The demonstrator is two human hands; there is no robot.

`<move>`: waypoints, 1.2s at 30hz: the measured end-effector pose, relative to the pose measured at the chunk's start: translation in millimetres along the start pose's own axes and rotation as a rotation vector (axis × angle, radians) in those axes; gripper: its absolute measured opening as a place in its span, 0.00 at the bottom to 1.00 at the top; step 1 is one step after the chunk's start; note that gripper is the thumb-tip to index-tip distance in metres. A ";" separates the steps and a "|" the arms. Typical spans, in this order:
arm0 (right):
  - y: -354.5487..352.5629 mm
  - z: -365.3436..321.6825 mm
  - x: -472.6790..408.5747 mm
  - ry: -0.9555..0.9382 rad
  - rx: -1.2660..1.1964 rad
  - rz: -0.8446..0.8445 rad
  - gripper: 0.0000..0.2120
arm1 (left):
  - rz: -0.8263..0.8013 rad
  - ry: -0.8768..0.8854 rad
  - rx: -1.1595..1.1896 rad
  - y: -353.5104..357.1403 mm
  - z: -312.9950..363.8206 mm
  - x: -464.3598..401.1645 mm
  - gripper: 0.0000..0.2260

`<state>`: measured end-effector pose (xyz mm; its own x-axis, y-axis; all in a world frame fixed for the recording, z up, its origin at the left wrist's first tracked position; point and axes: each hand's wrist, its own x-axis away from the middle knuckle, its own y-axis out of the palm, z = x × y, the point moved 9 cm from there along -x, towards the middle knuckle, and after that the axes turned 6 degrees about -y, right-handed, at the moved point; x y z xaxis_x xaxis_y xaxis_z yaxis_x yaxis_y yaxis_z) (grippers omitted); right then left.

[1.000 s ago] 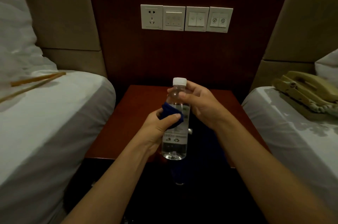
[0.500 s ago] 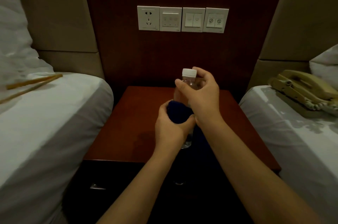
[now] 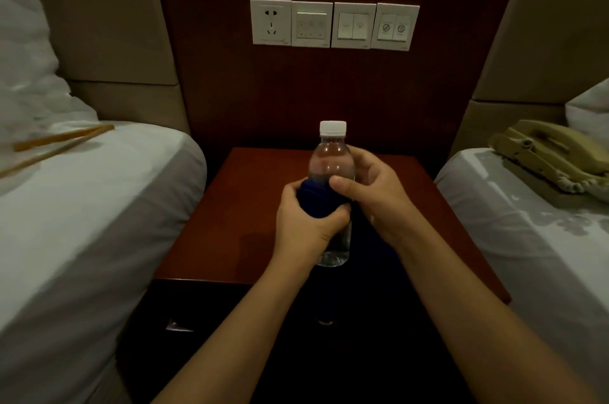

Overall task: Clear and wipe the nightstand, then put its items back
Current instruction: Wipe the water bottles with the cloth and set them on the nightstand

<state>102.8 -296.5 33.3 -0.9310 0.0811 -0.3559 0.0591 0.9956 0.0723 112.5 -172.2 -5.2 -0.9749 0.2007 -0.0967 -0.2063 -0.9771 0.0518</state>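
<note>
**Blue cloth wrapped round a water bottle above the desk**

Blue cloth (image 3: 318, 202) covers the middle of a clear plastic bottle (image 3: 331, 166), which stands upright in the air over the reddish-brown desk (image 3: 230, 222) between two beds. The left hand (image 3: 304, 225) grips the cloth and the bottle's body together, its fingers (image 3: 333, 217) curled round them with the thumb pressed across the front. The right hand (image 3: 379, 196) holds the bottle just above the cloth, thumb on the near side and fingers curled round the far side. The white cap (image 3: 333, 127) is on, and the clear bottom of the bottle shows below the left hand.

On the left bed (image 3: 82, 222) lies a pair of thin wooden sticks (image 3: 62, 141) beside a white pillow (image 3: 23, 74). On the right bed (image 3: 527, 232) sits a beige telephone (image 3: 553, 153) with its coiled cord. A row of white switch plates and a socket (image 3: 334, 24) is fixed to the dark wall panel behind the desk.
</note>
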 end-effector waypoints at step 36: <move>-236.5 27.6 -151.0 -0.098 0.578 0.692 0.37 | 0.003 -0.059 -0.289 17.9 -53.3 -18.4 0.22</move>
<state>239.3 -543.0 44.2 -0.5871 0.6474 -0.4859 0.7901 0.5890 -0.1699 131.2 -197.1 -55.5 -0.9803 0.1938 -0.0388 -0.1796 -0.9555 -0.2341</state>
